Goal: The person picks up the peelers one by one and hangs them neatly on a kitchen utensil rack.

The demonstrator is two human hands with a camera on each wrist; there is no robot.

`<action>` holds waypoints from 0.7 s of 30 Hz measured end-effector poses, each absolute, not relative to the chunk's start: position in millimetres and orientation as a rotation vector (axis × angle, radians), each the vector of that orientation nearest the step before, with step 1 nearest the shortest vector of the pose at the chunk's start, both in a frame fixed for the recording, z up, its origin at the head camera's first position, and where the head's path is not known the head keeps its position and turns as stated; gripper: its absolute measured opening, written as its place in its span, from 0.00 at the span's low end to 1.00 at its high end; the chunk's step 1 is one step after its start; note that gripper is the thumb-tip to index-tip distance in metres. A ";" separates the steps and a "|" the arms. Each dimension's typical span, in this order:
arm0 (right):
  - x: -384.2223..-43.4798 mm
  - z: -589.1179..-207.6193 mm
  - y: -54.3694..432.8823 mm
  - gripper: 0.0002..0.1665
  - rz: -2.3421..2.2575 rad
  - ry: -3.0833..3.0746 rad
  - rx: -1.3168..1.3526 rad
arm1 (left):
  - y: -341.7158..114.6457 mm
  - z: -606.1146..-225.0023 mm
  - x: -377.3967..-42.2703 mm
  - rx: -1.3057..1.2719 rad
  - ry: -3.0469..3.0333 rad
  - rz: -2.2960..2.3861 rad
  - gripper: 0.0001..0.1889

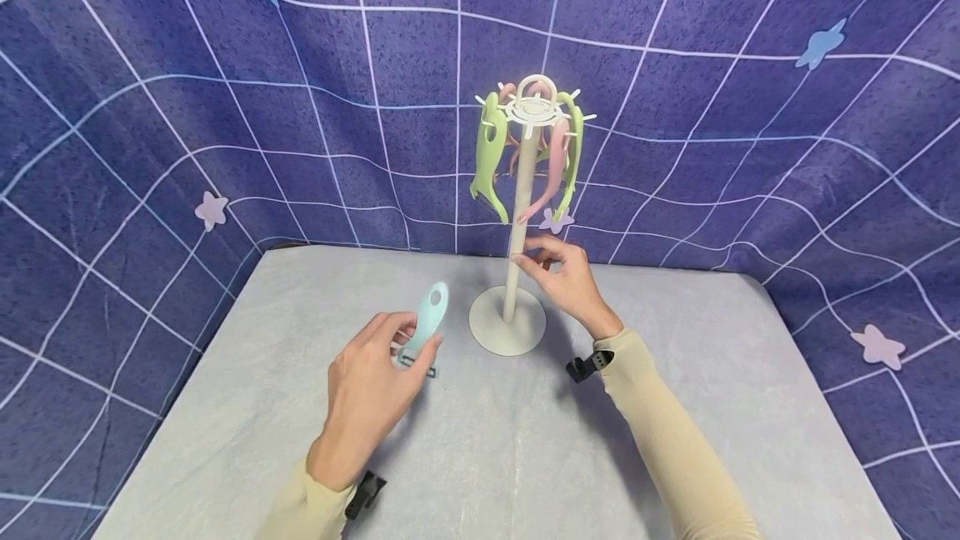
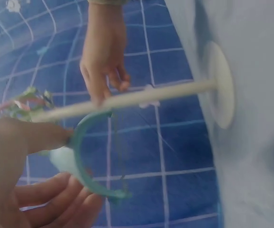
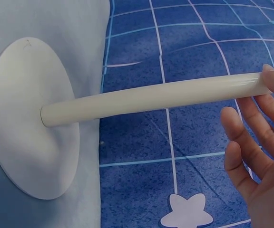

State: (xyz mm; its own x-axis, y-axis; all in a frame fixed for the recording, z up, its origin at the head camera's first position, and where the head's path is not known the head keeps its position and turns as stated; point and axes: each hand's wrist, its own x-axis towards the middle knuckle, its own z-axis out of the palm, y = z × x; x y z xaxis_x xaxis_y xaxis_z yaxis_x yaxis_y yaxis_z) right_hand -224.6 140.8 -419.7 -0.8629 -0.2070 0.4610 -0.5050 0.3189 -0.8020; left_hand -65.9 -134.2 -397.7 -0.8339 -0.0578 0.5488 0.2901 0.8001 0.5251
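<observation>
My left hand [image 1: 375,382] holds a light-blue Y-shaped peeler [image 1: 431,311], with the holed end of its handle up and the forked blade end down. In the left wrist view, thumb and fingers pinch this peeler [image 2: 82,164] by the handle, and its fork spreads beyond them. The right hand [image 1: 566,277] grips the cream pole [image 1: 522,215] of an upright stand between thumb and fingers. That hold shows in the right wrist view, where the pole [image 3: 161,96] runs into the hand [image 3: 265,152]. Green peelers [image 1: 489,148] and pink peelers [image 1: 556,165] hang from hooks around the stand's top.
The stand's round base [image 1: 487,332] rests on a grey-white tabletop [image 1: 480,457]. A blue-purple cloth [image 1: 405,40] with grid lines and stars hangs behind and beside the table. Each wrist wears a black band with a small device [image 1: 588,365].
</observation>
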 end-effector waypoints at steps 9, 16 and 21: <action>-224.8 -422.2 141.1 0.09 1.560 -2.314 0.642 | -98.8 -355.9 -84.4 -0.378 -2.172 -0.843 0.14; -224.8 -422.2 141.3 0.10 1.543 -2.318 0.666 | -77.6 -318.3 -101.4 -0.448 -2.062 -0.834 0.13; -225.8 -423.5 141.5 0.11 1.536 -2.306 0.680 | -64.9 -299.5 -114.1 -0.463 -2.007 -0.847 0.13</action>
State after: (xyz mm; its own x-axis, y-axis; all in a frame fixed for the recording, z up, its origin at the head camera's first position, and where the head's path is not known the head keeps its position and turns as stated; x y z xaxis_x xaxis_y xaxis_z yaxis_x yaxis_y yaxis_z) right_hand -225.8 141.5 -423.5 -0.8472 -0.2244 0.4815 -0.5308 0.3210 -0.7844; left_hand -114.1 -64.9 -299.5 -0.5405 0.0002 0.8414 0.6028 0.6977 0.3871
